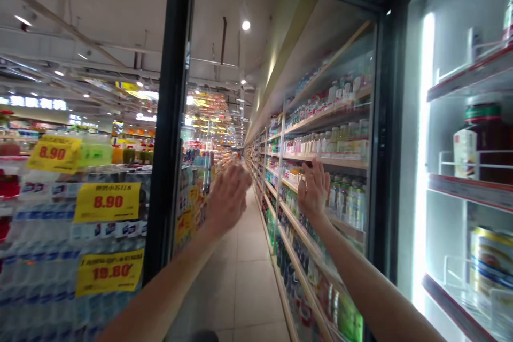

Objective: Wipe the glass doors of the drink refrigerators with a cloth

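Note:
Both arms reach forward in front of a glass door (256, 246) with a dark frame (163, 117), which stands swung out from a lit cooler. My left hand (229, 196) is raised before the glass, blurred, its fingers extended and nothing visible in it. Farther right, my right hand (315, 187) is up with its fingers spread and holds nothing. Whether either palm touches the glass cannot be made out. Shelves of bottles and cans (347, 197) show in the glass.
Lit cooler shelves (468, 189) with bottles and cans stand at the right. Stacked packs of bottled drinks (44, 224) with yellow price signs (107, 202) are at the left. A tiled floor (256, 288) shows in the glass.

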A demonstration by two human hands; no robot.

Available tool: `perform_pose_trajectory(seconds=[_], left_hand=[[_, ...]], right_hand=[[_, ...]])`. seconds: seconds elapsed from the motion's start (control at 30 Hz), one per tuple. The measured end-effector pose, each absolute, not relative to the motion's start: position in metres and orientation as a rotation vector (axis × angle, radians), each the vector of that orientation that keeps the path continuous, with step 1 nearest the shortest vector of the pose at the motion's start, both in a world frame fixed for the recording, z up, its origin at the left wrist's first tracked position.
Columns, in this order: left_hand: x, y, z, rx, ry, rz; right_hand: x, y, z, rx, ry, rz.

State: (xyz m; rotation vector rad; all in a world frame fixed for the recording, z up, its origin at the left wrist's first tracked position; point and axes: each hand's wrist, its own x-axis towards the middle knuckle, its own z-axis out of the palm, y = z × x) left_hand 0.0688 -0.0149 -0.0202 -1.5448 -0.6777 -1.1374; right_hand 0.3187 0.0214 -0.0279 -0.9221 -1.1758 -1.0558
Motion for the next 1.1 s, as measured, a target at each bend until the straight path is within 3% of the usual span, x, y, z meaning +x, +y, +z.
perform_pose_trajectory(seconds=[0.1,0.33,0.53,0.73,0.93,1.1], left_hand=[[0.082,-0.013,-0.04,-1.656,-0.543,-0.942],[0.05,-0.008,0.003,-1.394,-0.899,-1.388],[0.084,-0.007,-0.021,-1.674,-0.624,-0.997],[0.076,-0.007,0.01,-1.451,-0.837,-1.241],[0.104,-0.006,-0.014,-1.671,-0.426,-0.848],[0.07,-0.006,0.023,-1.469,-0.808,-1.268]], right_hand=[[0.319,0.023,-0.028,-0.903,-1.178,-1.077],[0.319,0.024,-0.029,-0.922,-1.192,-1.058],[0.32,0.026,-0.029,-0.908,-1.199,-1.046],[0.318,0.023,-0.029,-0.925,-1.192,-1.055],[0.324,0.028,-0.031,-0.897,-1.217,-1.092],[0.323,0.026,-0.03,-0.909,-1.204,-1.068]])
